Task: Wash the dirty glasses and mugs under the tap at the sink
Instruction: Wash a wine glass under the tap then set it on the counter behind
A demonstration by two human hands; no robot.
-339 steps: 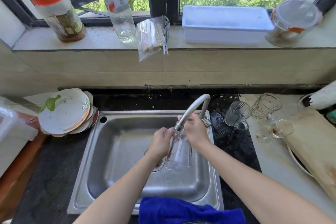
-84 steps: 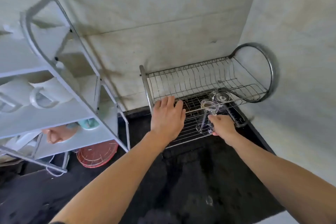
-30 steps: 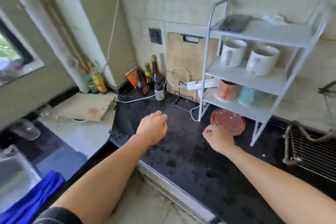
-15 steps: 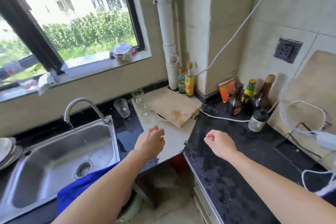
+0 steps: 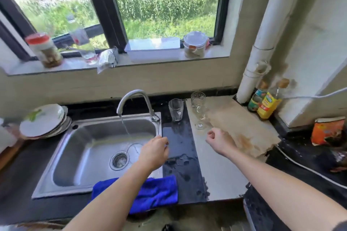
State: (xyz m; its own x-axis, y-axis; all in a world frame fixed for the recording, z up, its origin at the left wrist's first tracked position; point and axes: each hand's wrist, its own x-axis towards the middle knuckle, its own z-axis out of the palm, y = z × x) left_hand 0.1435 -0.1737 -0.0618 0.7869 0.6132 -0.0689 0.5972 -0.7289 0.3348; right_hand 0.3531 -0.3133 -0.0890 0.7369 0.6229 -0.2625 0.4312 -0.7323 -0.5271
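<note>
Sink (image 5: 71, 157): stainless, single bowl, wet inside, round strainer (image 5: 119, 161) in the drain. Tap (image 5: 134, 91): curved metal spout at the back R corner, on, w/ a thin stream of water (image 5: 125, 127) falling into the bowl. 3 clear glasses stand upright, R of the sink. Glass mug (image 5: 176, 110) w/ handle sits on the dark wet worktop (image 5: 180, 144) nr the tap base. Patterned tumbler (image 5: 198, 98) is at the back of the pale slab (image 5: 214, 167). Small stemmed glass (image 5: 201, 118) is right in front of it; touching or not, can't tell.
</note>
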